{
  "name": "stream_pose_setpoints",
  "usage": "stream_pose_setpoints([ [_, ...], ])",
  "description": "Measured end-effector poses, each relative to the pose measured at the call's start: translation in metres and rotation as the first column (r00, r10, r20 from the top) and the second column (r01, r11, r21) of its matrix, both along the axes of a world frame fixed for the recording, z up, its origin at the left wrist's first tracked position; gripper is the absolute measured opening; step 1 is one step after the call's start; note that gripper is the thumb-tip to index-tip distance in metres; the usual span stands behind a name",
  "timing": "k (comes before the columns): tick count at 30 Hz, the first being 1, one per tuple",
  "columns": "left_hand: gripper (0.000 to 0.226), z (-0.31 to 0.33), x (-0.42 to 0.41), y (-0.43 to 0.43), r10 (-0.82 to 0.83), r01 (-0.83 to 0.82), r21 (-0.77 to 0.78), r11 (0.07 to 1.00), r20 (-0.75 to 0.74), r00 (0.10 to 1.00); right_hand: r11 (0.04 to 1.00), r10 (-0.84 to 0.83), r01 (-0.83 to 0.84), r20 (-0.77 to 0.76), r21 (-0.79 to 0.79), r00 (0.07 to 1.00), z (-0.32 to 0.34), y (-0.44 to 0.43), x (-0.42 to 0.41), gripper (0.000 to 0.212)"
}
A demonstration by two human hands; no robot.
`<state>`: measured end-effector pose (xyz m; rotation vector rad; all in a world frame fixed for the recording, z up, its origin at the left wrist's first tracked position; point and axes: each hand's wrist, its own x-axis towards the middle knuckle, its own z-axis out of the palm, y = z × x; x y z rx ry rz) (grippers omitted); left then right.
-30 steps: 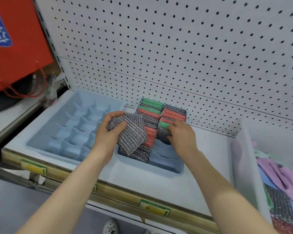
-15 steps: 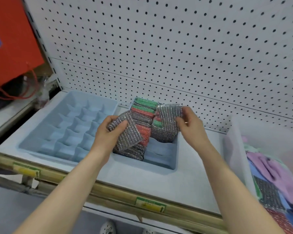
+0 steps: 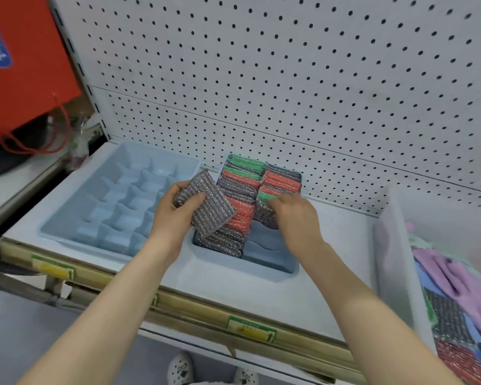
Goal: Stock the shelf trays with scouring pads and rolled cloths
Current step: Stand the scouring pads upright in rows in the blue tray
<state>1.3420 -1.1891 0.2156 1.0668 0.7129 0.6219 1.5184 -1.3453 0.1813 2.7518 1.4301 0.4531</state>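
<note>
My left hand [image 3: 175,215] grips a silver-grey scouring pad [image 3: 208,208] above the left side of the small blue tray [image 3: 272,266]. That tray holds two rows of upright green, red and silver scouring pads [image 3: 247,179]. My right hand [image 3: 296,215] reaches down into the right row, its fingers on a silver pad [image 3: 264,215] set among the others. The front right part of the tray is bare.
A larger blue tray with several empty compartments [image 3: 117,207] lies to the left on the shelf. A clear bin [image 3: 395,262] at the right holds purple cloths [image 3: 456,276] and more pads. White pegboard [image 3: 289,79] rises behind. A red bag [image 3: 25,59] hangs at the far left.
My right hand had lifted a silver pad above the right row; it has now lowered it into that row. My left hand keeps holding its pad.
</note>
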Motion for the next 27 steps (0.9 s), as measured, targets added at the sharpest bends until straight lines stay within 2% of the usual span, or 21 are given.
stream_pose_setpoints([
  [2,0.018,-0.002,-0.002,0.001,0.006,-0.006,0.003,1.0,0.006,1.0,0.999,-0.028,0.029,-0.079,0.017,0.996,-0.001,0.001,0.0,0.041],
  [5,0.017,-0.004,-0.003,0.001,-0.015,0.015,0.01,1.0,-0.003,1.0,0.998,0.003,-0.013,-0.169,-0.06,0.986,-0.013,0.0,0.0,0.032],
  [7,0.017,-0.004,-0.002,0.0,-0.035,0.035,0.019,0.999,-0.001,0.999,1.0,0.007,-0.012,-0.262,-0.018,0.965,-0.01,-0.003,0.006,0.015],
  [8,0.019,-0.004,-0.001,-0.001,-0.049,0.049,0.022,0.999,0.001,0.999,0.998,0.012,0.012,-0.343,0.068,0.939,-0.002,-0.005,0.004,0.018],
  [10,0.021,-0.004,0.003,-0.005,-0.085,0.085,0.031,0.996,0.004,0.996,0.928,0.095,0.132,-0.561,0.349,0.822,0.023,-0.008,-0.006,0.029],
  [11,0.023,-0.004,0.006,-0.008,-0.108,0.108,0.042,0.993,0.001,0.994,0.883,0.168,0.195,-0.675,0.427,0.718,0.034,-0.007,-0.013,0.033],
  [13,0.024,-0.005,0.012,-0.015,-0.174,0.174,0.077,0.982,-0.004,0.985,0.861,0.301,0.236,-0.826,0.45,0.476,0.049,-0.003,-0.028,0.035],
  [14,0.025,-0.006,0.015,-0.019,-0.216,0.215,0.106,0.971,-0.006,0.976,0.868,0.327,0.228,-0.853,0.441,0.406,0.049,-0.003,-0.031,0.034],
  [16,0.029,-0.011,0.021,-0.026,-0.279,0.281,0.219,0.934,-0.038,0.959,0.858,0.342,0.252,-0.863,0.449,0.372,0.048,-0.006,-0.031,0.029],
  [18,0.038,-0.019,0.021,-0.026,-0.262,0.306,0.43,0.85,-0.16,0.952,0.819,0.294,0.336,-0.843,0.465,0.45,0.048,-0.016,-0.022,0.026],
  [19,0.042,-0.025,0.019,-0.023,-0.222,0.329,0.562,0.759,-0.251,0.942,0.8,0.236,0.363,-0.806,0.478,0.543,0.047,-0.024,-0.015,0.026],
  [21,0.046,-0.036,0.014,-0.017,-0.155,0.423,0.763,0.49,-0.401,0.903,0.8,0.12,0.353,-0.705,0.486,0.699,0.048,-0.04,-0.002,0.026],
  [22,0.047,-0.039,0.012,-0.015,-0.148,0.475,0.8,0.366,-0.454,0.879,0.825,0.084,0.327,-0.671,0.462,0.736,0.046,-0.046,0.001,0.026],
  [24,0.048,-0.047,0.009,-0.017,-0.139,0.544,0.815,0.2,-0.526,0.839,0.904,0.031,0.232,-0.596,0.36,0.803,0.041,-0.052,-0.001,0.027],
  [25,0.047,-0.049,0.008,-0.019,-0.126,0.551,0.819,0.16,-0.536,0.835,0.939,0.019,0.162,-0.516,0.303,0.856,0.038,-0.051,-0.005,0.027],
  [27,0.044,-0.05,0.009,-0.021,-0.094,0.546,0.825,0.15,-0.537,0.838,0.977,0.029,0.05,-0.36,0.209,0.933,0.03,-0.044,-0.012,0.025],
])
